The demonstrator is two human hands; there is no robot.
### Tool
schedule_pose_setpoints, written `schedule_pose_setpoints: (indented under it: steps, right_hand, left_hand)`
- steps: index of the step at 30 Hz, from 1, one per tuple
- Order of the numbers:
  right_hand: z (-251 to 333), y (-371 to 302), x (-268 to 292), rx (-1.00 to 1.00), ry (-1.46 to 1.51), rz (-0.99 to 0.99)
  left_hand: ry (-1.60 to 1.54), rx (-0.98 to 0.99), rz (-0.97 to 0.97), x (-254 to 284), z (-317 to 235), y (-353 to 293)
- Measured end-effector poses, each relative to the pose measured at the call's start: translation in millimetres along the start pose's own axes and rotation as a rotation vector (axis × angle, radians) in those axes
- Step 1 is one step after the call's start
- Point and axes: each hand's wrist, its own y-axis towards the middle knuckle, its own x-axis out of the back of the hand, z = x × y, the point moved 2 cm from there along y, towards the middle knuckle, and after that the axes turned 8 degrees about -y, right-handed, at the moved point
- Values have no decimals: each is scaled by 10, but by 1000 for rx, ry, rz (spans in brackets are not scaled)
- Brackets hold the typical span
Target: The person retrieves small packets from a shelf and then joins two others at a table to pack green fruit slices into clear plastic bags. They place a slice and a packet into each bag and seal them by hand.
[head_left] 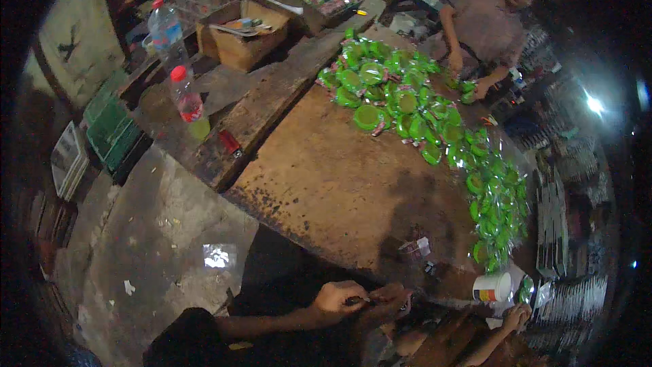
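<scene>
My left hand (336,300) is closed at the near edge of the table, fingers pinched on something small and dark. Close against it is my right hand (388,301), dim and partly in shadow, its fingers closed too. What lies between the two hands is too small and dark to name. On the tabletop just beyond them are a small crumpled wrapper (415,248) and a tiny dark piece (430,268). Farther off, a long heap of bright green round items in clear wrapping (407,102) curves along the far and right side of the wooden table (319,163).
Across the table a person (485,34) handles green pieces. Another person's hand (517,317) is at lower right, by a white tub (492,287). On the left ledge stand plastic bottles (189,102), a red lighter (229,141) and a cardboard box (246,41).
</scene>
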Motion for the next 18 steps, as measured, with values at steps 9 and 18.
schedule_pose_setpoints:
  steps: [9,18]
  right_hand:
    - [-20,145,-29,47,-77,16]
    - [-176,139,90,61,-83,-43]
  left_hand:
    - [3,76,79,86,182,-6]
    - [-342,319,43,910,134,929]
